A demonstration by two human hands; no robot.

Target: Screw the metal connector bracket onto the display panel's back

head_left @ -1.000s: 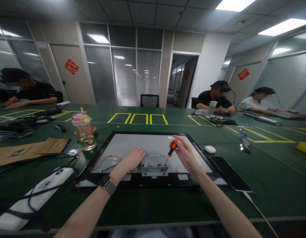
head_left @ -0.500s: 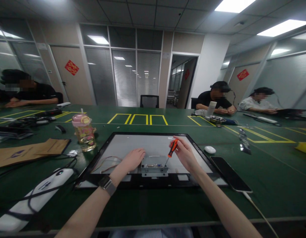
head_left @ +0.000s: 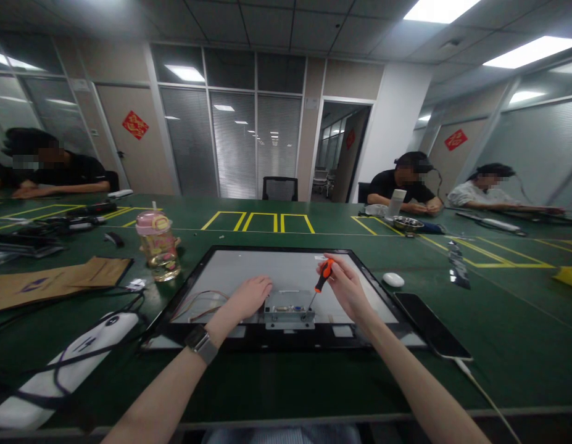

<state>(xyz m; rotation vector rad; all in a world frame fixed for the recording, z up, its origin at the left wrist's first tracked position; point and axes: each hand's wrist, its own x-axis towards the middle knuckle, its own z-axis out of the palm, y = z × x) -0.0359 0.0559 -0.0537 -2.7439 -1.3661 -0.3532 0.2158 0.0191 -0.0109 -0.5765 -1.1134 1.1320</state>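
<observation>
A flat display panel [head_left: 267, 265] with a black frame lies on the green table before me. Near its front edge stands a metal bracket [head_left: 290, 319] carrying a circuit board with connector ports. My left hand [head_left: 249, 297], wearing a square watch [head_left: 201, 343], is closed at the bracket's left side; its fingertips are partly hidden. My right hand [head_left: 348, 285] is shut on an orange and black screwdriver [head_left: 324, 275], tilted, its tip at the right end of the bracket. Thin wires [head_left: 200, 303] lie on the panel, left of my left hand.
On the left are a pink-lidded cup [head_left: 158, 246], a brown paper bag [head_left: 58, 280] and a white power strip [head_left: 77, 364] with black cables. On the right lie a white earbud case [head_left: 393, 280] and a phone [head_left: 431, 324] on a cable. People sit across the table.
Both my hands, the screwdriver and the bracket keep nearly the same place. At the far right, the dark object before a seated person has tilted flatter.
</observation>
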